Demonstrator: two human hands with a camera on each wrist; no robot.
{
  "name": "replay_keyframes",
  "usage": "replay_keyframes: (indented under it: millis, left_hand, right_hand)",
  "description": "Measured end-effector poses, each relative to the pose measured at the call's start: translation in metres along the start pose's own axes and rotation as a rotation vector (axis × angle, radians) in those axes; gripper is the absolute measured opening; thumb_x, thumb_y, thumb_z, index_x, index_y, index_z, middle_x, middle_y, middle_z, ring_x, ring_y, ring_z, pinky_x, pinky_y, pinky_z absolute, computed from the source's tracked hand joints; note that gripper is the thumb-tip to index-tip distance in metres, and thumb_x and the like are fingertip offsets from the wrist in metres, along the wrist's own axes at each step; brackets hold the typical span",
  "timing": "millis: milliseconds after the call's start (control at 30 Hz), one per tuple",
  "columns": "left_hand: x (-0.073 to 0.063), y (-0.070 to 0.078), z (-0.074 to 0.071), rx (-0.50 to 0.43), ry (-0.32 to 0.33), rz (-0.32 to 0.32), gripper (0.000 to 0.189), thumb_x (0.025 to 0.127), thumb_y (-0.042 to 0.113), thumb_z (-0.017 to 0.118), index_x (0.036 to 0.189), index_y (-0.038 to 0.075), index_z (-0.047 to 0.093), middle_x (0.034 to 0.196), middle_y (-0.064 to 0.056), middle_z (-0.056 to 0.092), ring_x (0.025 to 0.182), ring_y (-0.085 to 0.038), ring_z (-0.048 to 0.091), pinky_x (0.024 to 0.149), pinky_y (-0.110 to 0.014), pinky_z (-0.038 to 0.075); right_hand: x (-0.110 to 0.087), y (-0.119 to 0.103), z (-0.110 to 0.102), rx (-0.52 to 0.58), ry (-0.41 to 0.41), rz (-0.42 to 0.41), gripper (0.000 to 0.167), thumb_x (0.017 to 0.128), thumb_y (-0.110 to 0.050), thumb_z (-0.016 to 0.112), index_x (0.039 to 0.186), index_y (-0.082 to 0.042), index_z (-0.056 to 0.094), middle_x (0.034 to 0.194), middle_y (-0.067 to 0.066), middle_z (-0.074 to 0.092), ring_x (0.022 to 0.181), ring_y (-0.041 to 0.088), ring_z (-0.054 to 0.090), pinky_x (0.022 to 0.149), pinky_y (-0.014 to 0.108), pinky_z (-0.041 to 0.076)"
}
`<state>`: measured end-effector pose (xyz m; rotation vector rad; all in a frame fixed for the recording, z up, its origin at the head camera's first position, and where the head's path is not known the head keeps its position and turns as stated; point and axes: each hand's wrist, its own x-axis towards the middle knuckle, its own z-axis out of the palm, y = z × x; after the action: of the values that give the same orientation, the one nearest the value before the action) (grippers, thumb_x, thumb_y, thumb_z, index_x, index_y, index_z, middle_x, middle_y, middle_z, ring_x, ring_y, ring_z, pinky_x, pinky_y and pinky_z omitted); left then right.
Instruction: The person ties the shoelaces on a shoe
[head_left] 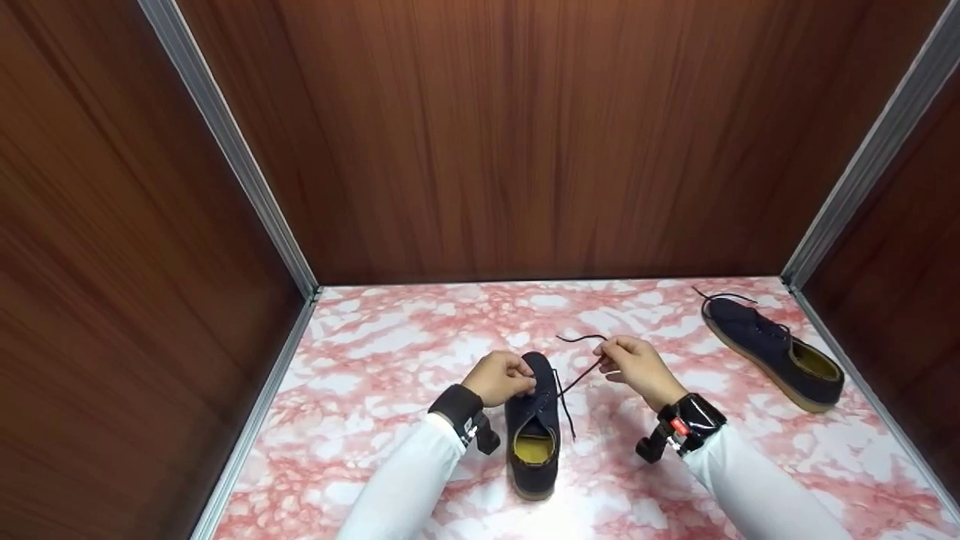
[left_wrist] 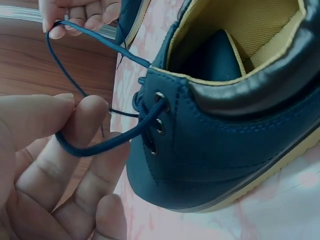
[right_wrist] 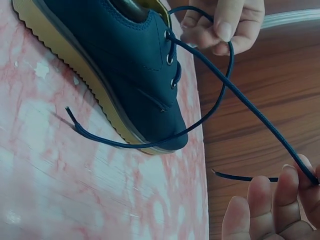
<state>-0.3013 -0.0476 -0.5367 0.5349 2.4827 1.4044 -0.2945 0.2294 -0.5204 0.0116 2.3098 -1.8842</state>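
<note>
Brown wood-look panels (head_left: 525,142) on three sides, grey metal strips (head_left: 232,142) at the corners. Red-and-white marbled table (head_left: 420,315) below, its far edge against the back panel. Dark blue shoe (head_left: 546,411) on the near part of the table, between my hands, flat on its sole, toe toward the far edge. Second shoe (head_left: 757,341) by the right edge, near the far right corner, lace loose at its toe.

My left hand (head_left: 499,377) pinches the left lace (left_wrist: 100,148) between thumb and forefinger, low over the near shoe. My right hand (head_left: 636,365), out to the right, pinches the right lace (right_wrist: 255,112), which runs straight from the top eyelet (right_wrist: 168,35). Laces cross in the right wrist view; the left one's free end trails past the toe to the shoe's right side.

Handling, as I judge it: firm, light pinches; match the free lengths; keep the crossing flat; draw evenly outward so the shoe doesn't skid. That trailing end could snag.

Markings: no brand seen on either shoe. Red tag (head_left: 679,427) on my right wristband (head_left: 701,420); any print too small to read.
</note>
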Motion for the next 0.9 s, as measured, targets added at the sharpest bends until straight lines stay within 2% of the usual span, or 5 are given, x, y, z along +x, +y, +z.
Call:
replay_keyframes:
  millis: [133,267,533,733,900]
  left_hand:
    - [0.003,-0.001,0.004,0.026,0.02,0.016,0.008,0.096,0.009,0.073,0.095,0.002,0.076,0.087,-0.015,0.078,0.084,-0.039,0.076,0.061,-0.016,0.051]
    - [0.006,-0.003,0.008,0.008,0.017,0.005,0.011,0.098,0.01,0.07,0.096,0.0,0.075,0.085,-0.018,0.077,0.081,-0.04,0.076,0.059,-0.016,0.051]
    - [0.009,-0.004,0.01,-0.026,-0.072,-0.026,0.018,0.101,0.015,0.068,0.102,-0.002,0.075,0.089,-0.017,0.078,0.067,-0.01,0.066,0.062,-0.019,0.054]
    - [0.011,-0.006,0.01,-0.054,-0.145,-0.032,0.017,0.098,0.008,0.063,0.106,-0.001,0.076,0.087,-0.01,0.077,0.067,-0.007,0.063,0.061,-0.018,0.052]
    - [0.011,-0.009,0.01,-0.047,-0.186,-0.016,0.016,0.092,0.012,0.07,0.104,0.004,0.078,0.081,0.006,0.071,0.068,-0.003,0.061,0.061,-0.018,0.05]
  right_hand:
    - [0.003,-0.006,0.0,-0.039,-0.012,-0.016,0.026,0.109,-0.019,0.048,0.102,-0.005,0.07,0.091,0.0,0.067,0.087,0.013,0.067,0.08,0.028,0.06]
    - [0.01,-0.01,0.0,-0.092,-0.016,-0.038,0.024,0.107,-0.019,0.053,0.103,-0.005,0.071,0.085,-0.004,0.066,0.085,0.012,0.066,0.08,0.03,0.06]
    - [0.022,-0.023,0.002,-0.281,-0.065,-0.136,0.026,0.107,-0.018,0.055,0.107,0.0,0.073,0.086,0.0,0.063,0.081,0.014,0.063,0.073,0.026,0.057]
    - [0.034,-0.035,0.009,-0.475,-0.089,-0.257,0.025,0.105,-0.015,0.054,0.106,-0.003,0.076,0.09,0.009,0.069,0.081,0.016,0.062,0.069,0.025,0.051]
    - [0.04,-0.045,0.015,-0.527,-0.128,-0.285,0.024,0.106,-0.014,0.054,0.105,-0.005,0.077,0.09,0.012,0.07,0.08,0.018,0.062,0.068,0.025,0.048]
